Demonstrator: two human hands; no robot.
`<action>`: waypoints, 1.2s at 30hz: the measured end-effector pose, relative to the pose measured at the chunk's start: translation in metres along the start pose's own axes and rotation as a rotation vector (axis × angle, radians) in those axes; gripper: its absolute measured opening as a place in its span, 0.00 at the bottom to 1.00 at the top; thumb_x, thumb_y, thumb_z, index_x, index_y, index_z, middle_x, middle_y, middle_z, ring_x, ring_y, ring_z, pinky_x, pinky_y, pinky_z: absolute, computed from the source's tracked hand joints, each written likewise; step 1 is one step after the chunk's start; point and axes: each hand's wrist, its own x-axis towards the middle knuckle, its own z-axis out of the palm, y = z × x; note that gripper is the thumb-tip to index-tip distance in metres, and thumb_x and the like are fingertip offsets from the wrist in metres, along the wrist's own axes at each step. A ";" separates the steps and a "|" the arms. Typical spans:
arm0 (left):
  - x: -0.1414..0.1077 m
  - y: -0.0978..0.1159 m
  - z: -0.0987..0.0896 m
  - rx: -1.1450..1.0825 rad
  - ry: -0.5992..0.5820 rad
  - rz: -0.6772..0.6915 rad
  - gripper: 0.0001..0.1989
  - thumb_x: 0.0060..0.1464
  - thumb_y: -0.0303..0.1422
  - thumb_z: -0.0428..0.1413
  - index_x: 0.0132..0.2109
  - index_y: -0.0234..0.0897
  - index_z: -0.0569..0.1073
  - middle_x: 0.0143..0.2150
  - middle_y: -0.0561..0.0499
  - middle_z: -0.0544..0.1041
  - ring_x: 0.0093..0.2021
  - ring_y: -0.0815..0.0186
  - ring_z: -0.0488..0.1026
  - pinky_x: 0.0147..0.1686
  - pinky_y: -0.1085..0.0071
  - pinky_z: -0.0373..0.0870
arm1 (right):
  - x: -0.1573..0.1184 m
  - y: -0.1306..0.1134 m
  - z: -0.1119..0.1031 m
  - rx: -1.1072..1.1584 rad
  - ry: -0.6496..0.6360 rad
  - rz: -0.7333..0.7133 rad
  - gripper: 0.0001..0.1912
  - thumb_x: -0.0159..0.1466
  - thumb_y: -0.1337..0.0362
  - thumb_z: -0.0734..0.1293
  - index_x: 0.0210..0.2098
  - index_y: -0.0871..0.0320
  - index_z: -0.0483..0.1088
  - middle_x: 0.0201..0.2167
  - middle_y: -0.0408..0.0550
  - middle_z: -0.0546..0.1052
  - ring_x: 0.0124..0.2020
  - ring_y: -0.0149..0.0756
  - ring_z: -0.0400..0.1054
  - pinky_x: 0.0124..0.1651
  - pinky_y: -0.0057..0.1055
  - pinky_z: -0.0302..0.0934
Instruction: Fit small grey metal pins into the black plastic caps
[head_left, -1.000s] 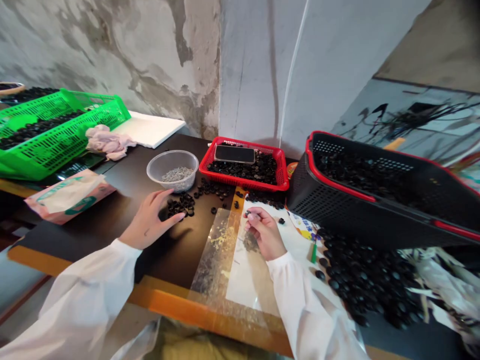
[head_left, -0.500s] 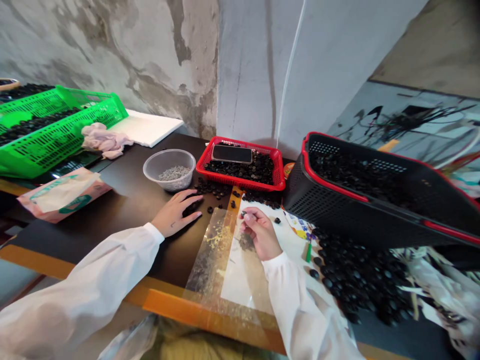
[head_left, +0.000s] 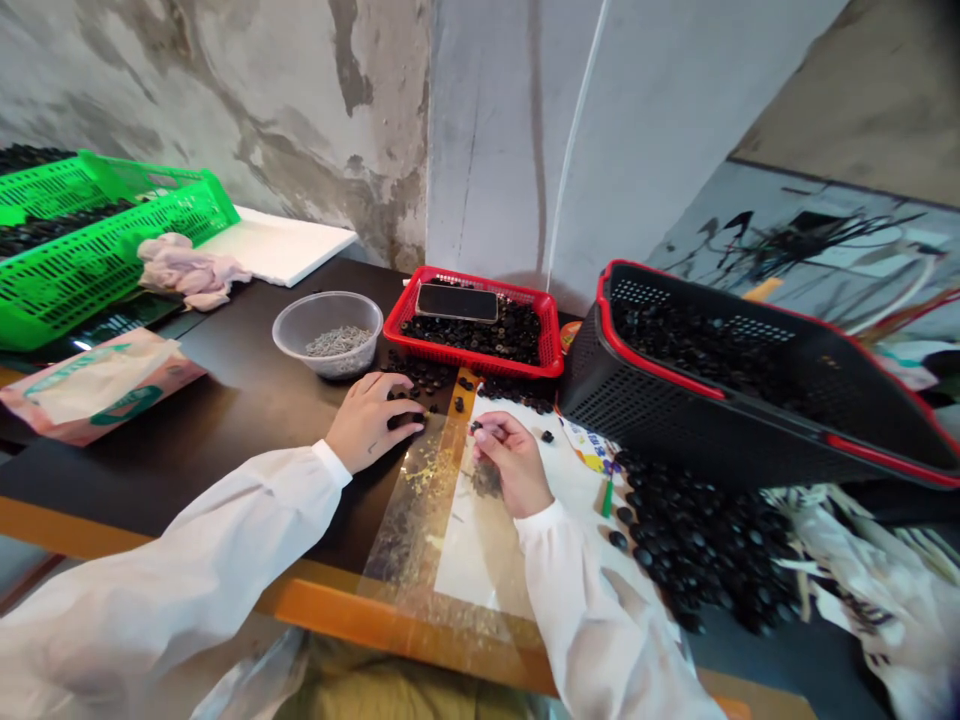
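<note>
My right hand (head_left: 512, 458) pinches a small black part (head_left: 475, 427) between thumb and fingertips, above a white sheet (head_left: 469, 550) under clear plastic. To its left, my left hand (head_left: 371, 420) rests low over the dark table (head_left: 247, 400), its fingers curved around small black pieces, thumb and fingers apart. Whether those fingertips grip a piece is too small to tell. Loose black parts (head_left: 427, 375) lie just beyond that hand. Behind it stands a clear bowl (head_left: 283, 335) of small grey metal pieces.
A red basket (head_left: 472, 362) holds black parts and a phone (head_left: 457, 302). At right are a large black basket (head_left: 660, 420), a pile of black discs (head_left: 712, 540) and a green-handled tool (head_left: 607, 497). A tissue pack (head_left: 105, 385), pink cloth (head_left: 187, 270) and green crates (head_left: 112, 255) lie left.
My left hand has moved right toward the loose black pieces, its fingers more curled. My right hand keeps its pinch on the small part. The whole view has shifted slightly.
</note>
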 end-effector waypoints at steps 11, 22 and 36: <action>0.009 0.050 0.017 -0.550 0.021 0.026 0.09 0.59 0.30 0.60 0.48 0.36 0.78 0.39 0.49 0.77 0.32 0.71 0.75 0.32 0.78 0.73 | -0.016 -0.009 0.012 -0.534 0.109 -0.279 0.08 0.56 0.60 0.75 0.34 0.54 0.76 0.32 0.43 0.81 0.31 0.35 0.75 0.37 0.30 0.70; 0.003 0.047 0.016 -0.484 0.093 -0.034 0.10 0.59 0.29 0.59 0.47 0.38 0.80 0.38 0.49 0.77 0.31 0.71 0.74 0.33 0.78 0.73 | -0.016 -0.007 0.012 -0.626 0.086 -0.308 0.07 0.58 0.60 0.75 0.35 0.53 0.77 0.32 0.44 0.81 0.31 0.35 0.76 0.38 0.30 0.71; 0.002 0.049 0.015 -0.434 0.125 0.027 0.09 0.59 0.29 0.59 0.46 0.37 0.80 0.37 0.49 0.78 0.31 0.71 0.74 0.34 0.76 0.74 | -0.016 -0.007 0.011 -0.716 0.064 -0.344 0.06 0.59 0.60 0.74 0.35 0.53 0.77 0.33 0.45 0.82 0.30 0.35 0.75 0.38 0.31 0.70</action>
